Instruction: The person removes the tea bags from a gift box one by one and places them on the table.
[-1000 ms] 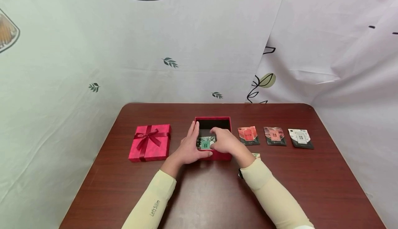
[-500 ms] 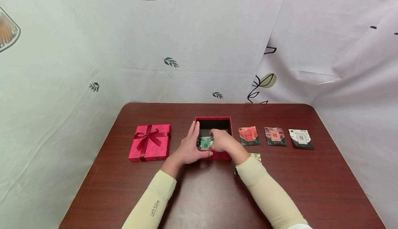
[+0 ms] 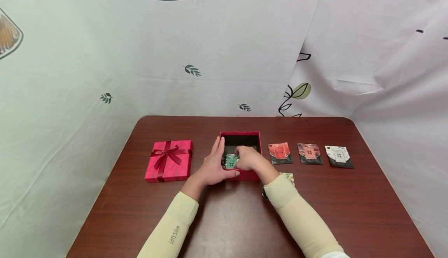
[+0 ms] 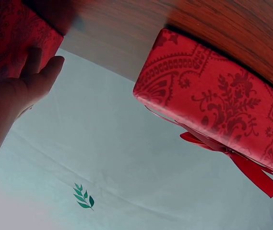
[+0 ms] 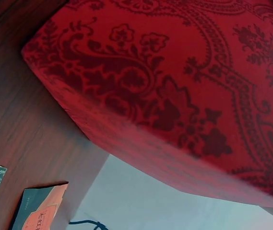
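In the head view an uncovered red gift box (image 3: 250, 175) with a dark inside stands at mid-table. My left hand (image 3: 211, 166) lies along its left side with straight fingers, the thumb over the front rim. My right hand (image 3: 250, 158) reaches down into the box with curled fingers. It holds the right edge of a green and black sachet (image 3: 231, 160) just behind the front wall; some fingertips are hidden. In the left wrist view my left fingers (image 4: 49, 76) touch the patterned box side. The right wrist view shows mostly the box's outer wall (image 5: 174, 86).
A red lid (image 3: 168, 160) with a ribbon bow rests left of the box. To the right lie an orange sachet (image 3: 280, 153), a brown-pink sachet (image 3: 309, 153) and a white sachet (image 3: 338, 156). Another sachet (image 3: 288, 177) is partly hidden by the right forearm.
My right hand has shifted slightly left inside the box and covers more of the green sachet. My left hand, the box and the lid have stayed in place.
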`<action>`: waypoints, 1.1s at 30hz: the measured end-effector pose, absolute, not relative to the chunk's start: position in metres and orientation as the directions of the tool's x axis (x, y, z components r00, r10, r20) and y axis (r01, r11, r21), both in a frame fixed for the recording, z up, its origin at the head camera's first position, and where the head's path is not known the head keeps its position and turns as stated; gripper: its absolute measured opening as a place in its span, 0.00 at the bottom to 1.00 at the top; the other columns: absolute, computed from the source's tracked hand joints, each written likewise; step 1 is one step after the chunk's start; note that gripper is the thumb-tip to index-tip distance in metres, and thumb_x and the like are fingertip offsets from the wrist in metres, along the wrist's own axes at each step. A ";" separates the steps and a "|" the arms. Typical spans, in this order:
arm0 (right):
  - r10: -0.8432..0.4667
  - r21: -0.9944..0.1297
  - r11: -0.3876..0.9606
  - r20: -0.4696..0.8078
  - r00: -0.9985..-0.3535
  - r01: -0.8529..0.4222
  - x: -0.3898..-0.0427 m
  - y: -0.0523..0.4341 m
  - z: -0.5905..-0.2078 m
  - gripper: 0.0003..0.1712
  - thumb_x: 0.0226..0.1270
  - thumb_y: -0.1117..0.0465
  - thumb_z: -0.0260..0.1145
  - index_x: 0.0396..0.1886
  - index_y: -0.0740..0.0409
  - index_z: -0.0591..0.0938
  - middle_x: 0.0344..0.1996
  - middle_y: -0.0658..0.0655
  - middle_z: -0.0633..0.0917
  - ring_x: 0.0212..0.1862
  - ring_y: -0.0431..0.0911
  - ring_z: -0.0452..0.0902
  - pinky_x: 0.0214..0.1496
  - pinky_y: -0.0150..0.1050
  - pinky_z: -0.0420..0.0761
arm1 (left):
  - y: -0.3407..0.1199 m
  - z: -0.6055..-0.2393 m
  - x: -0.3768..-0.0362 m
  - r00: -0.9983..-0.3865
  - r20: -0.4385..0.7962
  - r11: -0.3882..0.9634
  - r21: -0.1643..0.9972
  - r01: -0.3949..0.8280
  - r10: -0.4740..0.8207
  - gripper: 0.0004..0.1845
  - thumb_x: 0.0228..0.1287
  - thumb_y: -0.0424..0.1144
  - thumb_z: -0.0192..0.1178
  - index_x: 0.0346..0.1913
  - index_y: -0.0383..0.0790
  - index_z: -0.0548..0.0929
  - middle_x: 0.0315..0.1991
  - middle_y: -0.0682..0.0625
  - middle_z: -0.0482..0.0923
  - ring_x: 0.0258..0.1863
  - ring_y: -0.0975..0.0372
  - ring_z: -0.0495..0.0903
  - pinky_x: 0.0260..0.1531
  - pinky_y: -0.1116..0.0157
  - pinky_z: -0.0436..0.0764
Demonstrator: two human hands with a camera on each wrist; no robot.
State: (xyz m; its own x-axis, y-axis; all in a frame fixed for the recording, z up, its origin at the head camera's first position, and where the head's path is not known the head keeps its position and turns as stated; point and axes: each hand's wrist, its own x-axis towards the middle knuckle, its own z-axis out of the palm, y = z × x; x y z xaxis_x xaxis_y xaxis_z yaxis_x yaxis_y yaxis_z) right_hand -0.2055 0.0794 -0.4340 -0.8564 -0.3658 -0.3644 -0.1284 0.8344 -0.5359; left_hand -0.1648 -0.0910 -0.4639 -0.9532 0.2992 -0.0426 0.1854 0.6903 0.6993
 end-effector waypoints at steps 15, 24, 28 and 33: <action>-0.338 -0.603 0.793 -0.312 -0.888 -0.089 -0.203 0.076 -0.431 0.31 0.51 0.64 0.78 0.57 0.61 0.80 0.46 0.59 0.82 0.42 0.51 0.75 0.40 0.45 0.82 | -0.091 -0.464 -0.165 -0.950 -0.055 0.690 0.700 0.182 0.306 0.68 0.49 0.60 0.74 0.81 0.47 0.36 0.81 0.54 0.29 0.76 0.53 0.50 0.64 0.34 0.55; -0.340 -0.631 0.772 -0.301 -0.891 -0.081 -0.204 0.073 -0.434 0.28 0.52 0.70 0.73 0.56 0.63 0.80 0.43 0.59 0.82 0.39 0.51 0.75 0.33 0.41 0.82 | -0.091 -0.464 -0.166 -0.950 -0.057 0.687 0.704 0.180 0.307 0.68 0.49 0.59 0.75 0.81 0.47 0.36 0.81 0.54 0.29 0.76 0.53 0.49 0.64 0.34 0.55; -0.344 -0.652 0.753 -0.284 -0.895 -0.083 -0.203 0.073 -0.433 0.28 0.51 0.70 0.73 0.56 0.63 0.80 0.43 0.60 0.82 0.38 0.51 0.75 0.33 0.41 0.82 | -0.091 -0.464 -0.165 -0.950 -0.056 0.687 0.704 0.179 0.306 0.69 0.49 0.60 0.74 0.81 0.47 0.36 0.81 0.54 0.29 0.76 0.53 0.49 0.64 0.34 0.55; -0.348 -0.661 0.743 -0.246 -0.905 -0.106 -0.202 0.075 -0.432 0.28 0.51 0.70 0.74 0.55 0.62 0.81 0.43 0.59 0.83 0.39 0.51 0.76 0.34 0.41 0.82 | -0.091 -0.464 -0.165 -0.951 -0.057 0.689 0.703 0.177 0.303 0.68 0.49 0.60 0.74 0.81 0.48 0.35 0.80 0.55 0.28 0.76 0.53 0.49 0.63 0.33 0.54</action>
